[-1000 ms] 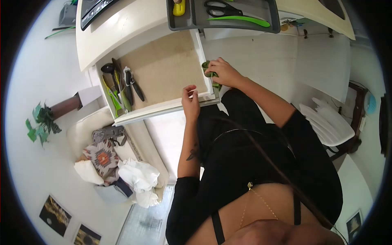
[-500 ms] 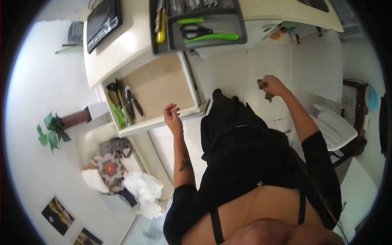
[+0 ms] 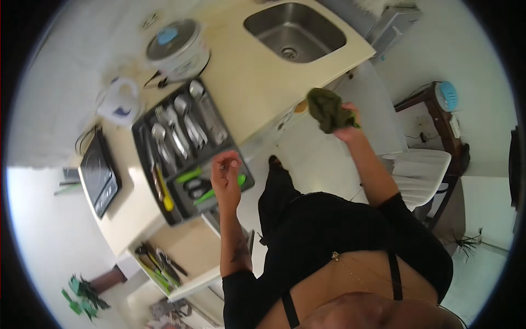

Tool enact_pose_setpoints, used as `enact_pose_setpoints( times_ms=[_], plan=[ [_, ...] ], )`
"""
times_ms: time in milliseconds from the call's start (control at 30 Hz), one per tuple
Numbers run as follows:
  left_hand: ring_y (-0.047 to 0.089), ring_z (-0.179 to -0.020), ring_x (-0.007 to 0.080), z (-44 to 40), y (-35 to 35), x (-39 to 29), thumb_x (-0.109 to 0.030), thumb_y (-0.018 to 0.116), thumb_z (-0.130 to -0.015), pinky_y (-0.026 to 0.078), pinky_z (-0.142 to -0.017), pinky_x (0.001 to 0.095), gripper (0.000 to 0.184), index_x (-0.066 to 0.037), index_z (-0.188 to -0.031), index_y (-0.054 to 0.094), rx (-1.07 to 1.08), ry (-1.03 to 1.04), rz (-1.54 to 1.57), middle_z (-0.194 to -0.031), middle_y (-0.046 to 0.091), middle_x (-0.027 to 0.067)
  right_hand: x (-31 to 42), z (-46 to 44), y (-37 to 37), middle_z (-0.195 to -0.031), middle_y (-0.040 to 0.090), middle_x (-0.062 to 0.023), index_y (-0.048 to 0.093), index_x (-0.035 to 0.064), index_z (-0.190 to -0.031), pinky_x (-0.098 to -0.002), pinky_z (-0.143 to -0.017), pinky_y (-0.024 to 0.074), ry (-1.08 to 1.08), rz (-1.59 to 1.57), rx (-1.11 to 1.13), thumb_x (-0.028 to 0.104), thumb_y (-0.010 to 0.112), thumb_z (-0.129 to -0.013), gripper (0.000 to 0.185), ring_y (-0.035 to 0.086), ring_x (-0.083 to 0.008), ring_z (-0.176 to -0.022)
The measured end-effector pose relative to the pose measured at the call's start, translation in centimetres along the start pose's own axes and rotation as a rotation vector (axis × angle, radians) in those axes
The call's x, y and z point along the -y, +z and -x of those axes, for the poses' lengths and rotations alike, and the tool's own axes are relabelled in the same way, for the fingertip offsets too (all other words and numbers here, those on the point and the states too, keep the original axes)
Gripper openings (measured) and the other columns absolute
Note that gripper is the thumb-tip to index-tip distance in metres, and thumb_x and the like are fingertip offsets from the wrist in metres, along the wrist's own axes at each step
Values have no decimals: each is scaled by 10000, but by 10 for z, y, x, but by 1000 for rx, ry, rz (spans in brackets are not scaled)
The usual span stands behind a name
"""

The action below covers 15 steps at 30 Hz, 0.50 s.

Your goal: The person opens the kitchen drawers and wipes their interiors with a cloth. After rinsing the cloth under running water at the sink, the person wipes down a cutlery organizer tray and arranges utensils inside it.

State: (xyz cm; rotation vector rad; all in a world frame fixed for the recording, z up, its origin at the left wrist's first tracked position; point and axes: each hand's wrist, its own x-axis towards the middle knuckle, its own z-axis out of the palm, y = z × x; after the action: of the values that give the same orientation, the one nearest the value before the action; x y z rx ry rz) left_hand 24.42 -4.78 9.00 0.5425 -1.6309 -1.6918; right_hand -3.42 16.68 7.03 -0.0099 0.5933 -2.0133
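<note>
My right hand grips a dark green cloth, which hangs bunched in front of the counter edge. My left hand is raised over the right side of a dark grey cutlery tray, its fingers loosely bent and apart with nothing seen in them. The tray rests on the counter above a pulled-out drawer. Spoons, forks and knives lie in its compartments, along with black-handled scissors and bright green utensils, partly covered by my left hand.
A steel sink is set into the counter. Beside the tray stand a pot with a glass lid, a white kettle and a black hotplate. The open drawer holds several utensils. A white chair stands at right.
My view has swung toward the counter and sink. My right hand has brought the cloth up near the counter edge, and more of the cloth shows. My left hand now overlaps the tray.
</note>
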Motion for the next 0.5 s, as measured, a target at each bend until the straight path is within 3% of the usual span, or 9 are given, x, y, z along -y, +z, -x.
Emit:
enact_pose_setpoints(
  times_ms=[67, 200, 333, 433, 500],
  plan=[
    [543, -884, 129, -33, 23, 3, -67, 511, -893, 428, -778, 257, 179, -27, -1068, 517, 143, -143, -58, -1000, 554, 44, 14, -43, 7, -1206, 518, -180, 481, -25, -1204, -432, -948, 395, 6, -89, 70, 283, 513, -712, 581, 500, -317, -1094],
    [545, -972, 167, -105, 69, 16, -100, 552, -875, 439, -811, 293, 283, -43, -1146, 493, 337, -224, -190, -1119, 517, 66, 50, -97, 42, -1215, 508, -190, 482, -33, -1197, -433, -966, 389, 11, -95, 31, 258, 493, -698, 577, 498, -322, -1100],
    [538, -1006, 174, -180, 129, 25, -136, 565, -876, 439, -831, 305, 338, -29, -1186, 479, 375, -192, -195, -1182, 488, 82, 71, -149, 35, -1192, 524, -195, 483, -35, -1200, -426, -973, 393, 79, -126, 61, 241, 490, -685, 584, 525, -328, -1062],
    [524, -1030, 167, -246, 166, 56, -187, 572, -880, 437, -839, 308, 381, -16, -1204, 470, 275, -269, -50, -1179, 500, 95, 84, -192, 35, -1156, 544, -193, 497, -34, -1181, -417, -971, 399, 158, -127, 106, 223, 488, -674, 568, 540, -326, -1037],
    [520, -982, 167, -287, 187, 68, -293, 542, -892, 422, -892, 336, 409, -4, -1175, 484, 349, -445, 79, -1129, 524, 92, 99, -227, 27, -1131, 557, -188, 508, -33, -1165, -412, -971, 402, 232, -114, 129, 210, 486, -667, 555, 545, -323, -1027]
  ],
)
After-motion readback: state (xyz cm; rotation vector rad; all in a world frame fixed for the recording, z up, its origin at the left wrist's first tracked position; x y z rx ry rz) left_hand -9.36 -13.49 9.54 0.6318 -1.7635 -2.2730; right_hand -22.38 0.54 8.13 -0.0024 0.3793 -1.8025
